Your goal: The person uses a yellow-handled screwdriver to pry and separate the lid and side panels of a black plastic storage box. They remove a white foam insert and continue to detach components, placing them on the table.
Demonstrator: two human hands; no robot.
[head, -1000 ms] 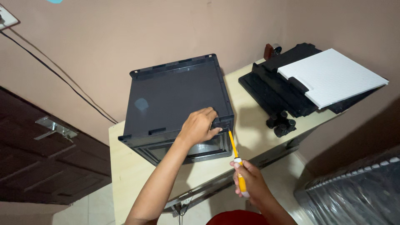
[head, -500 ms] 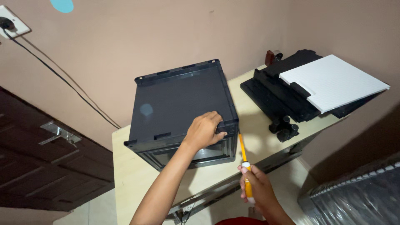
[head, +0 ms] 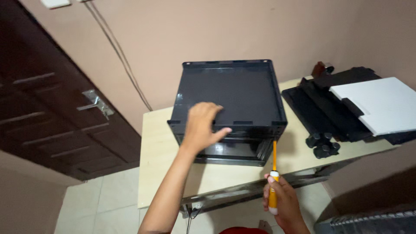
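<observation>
The black plastic drawer box [head: 229, 104] sits mid-counter [head: 156, 173] by the back edge, stiff and probably light. Left hand [head: 203, 125] lies open flat on top. Right hand [head: 281, 203] grips the yellow screwdriver [head: 273, 173] at its front right corner.

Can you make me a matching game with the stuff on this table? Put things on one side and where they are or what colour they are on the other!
Things:
1. black box
2. screwdriver
3. white board
4. small black wheels

Clues:
A. lies on top of the black panels at the right
B. orange handle, held in the right hand
C. sits in a little heap near the table's front edge
D. has the left hand resting on its top

Pairs: 1-D, 2-B, 3-A, 4-C
</observation>
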